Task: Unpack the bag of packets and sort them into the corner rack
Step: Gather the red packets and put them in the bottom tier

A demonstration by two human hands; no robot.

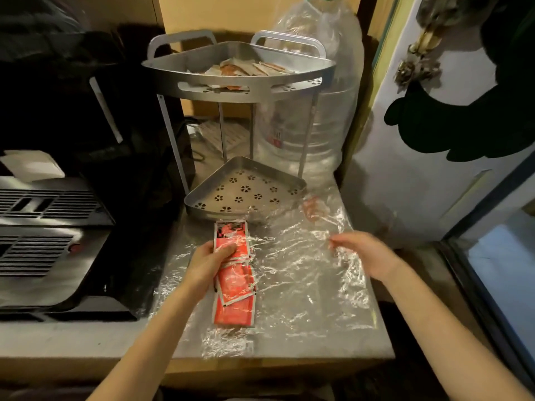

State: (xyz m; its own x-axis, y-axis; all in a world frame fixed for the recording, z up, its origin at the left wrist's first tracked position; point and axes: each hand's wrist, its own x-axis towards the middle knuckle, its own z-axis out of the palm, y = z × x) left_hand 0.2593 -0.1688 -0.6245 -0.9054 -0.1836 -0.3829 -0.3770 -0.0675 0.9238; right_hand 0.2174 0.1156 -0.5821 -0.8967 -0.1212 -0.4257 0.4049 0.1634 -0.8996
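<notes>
A clear plastic bag [304, 273] lies flattened on the grey counter. On its left part lies a stack of red packets [236, 285], reaching toward the rack. My left hand [210, 263] grips the upper end of this stack, thumb on top. My right hand [364, 253] is at the bag's right side, its fingers pinching the crinkled plastic. The metal corner rack [237, 85] stands behind: its top tier holds several pale and orange packets [246, 69], and its bottom tier [246, 195] shows only bare perforated metal.
A black appliance with vent grilles [49, 227] fills the left side. A large clear water bottle [315, 111] in plastic wrap stands behind the rack at right. A white door [419, 154] rises at the right. The counter's front edge [260, 363] is near me.
</notes>
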